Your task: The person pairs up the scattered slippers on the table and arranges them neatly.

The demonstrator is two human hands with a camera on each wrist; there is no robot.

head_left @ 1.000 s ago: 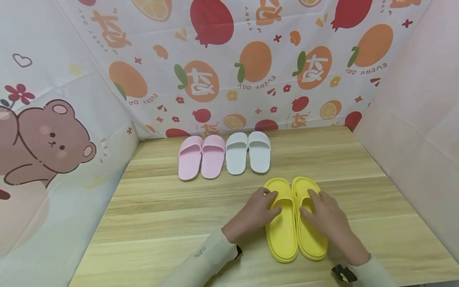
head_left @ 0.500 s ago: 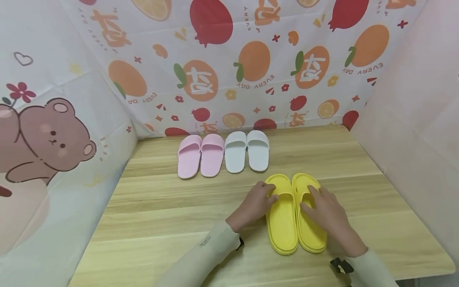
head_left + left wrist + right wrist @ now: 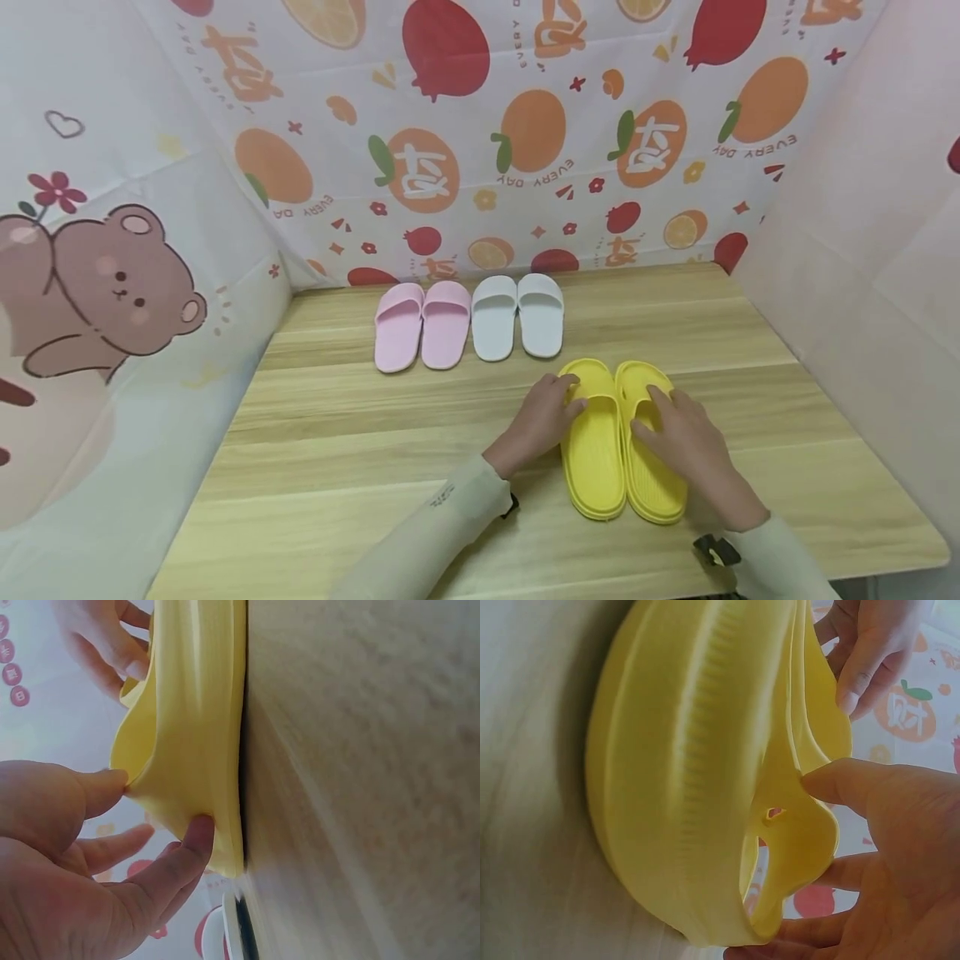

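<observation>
Two yellow slippers, a left one (image 3: 595,467) and a right one (image 3: 654,492), stand side by side on the wooden table, toes pointing away from me. My left hand (image 3: 542,417) grips the left slipper at its strap; in the left wrist view the thumb meets the strap's edge while a fingertip (image 3: 199,829) presses the outer side. On the right slipper's strap lies my right hand (image 3: 686,437). Its thumb (image 3: 829,784) touches the strap edge in the right wrist view, and its other fingers reach round the toe end of the slipper (image 3: 682,772).
Behind the yellow pair, a pink pair of slippers (image 3: 446,337) and a white pair (image 3: 540,329) stand in a row near the back cloth (image 3: 480,192). Printed cloths hang along the sides too. The table (image 3: 337,467) has its front right corner in view.
Both hands have slid the yellow slippers a short way forward, closer to the white pair. The pink and white slippers have stayed in place. My hold looks the same throughout.
</observation>
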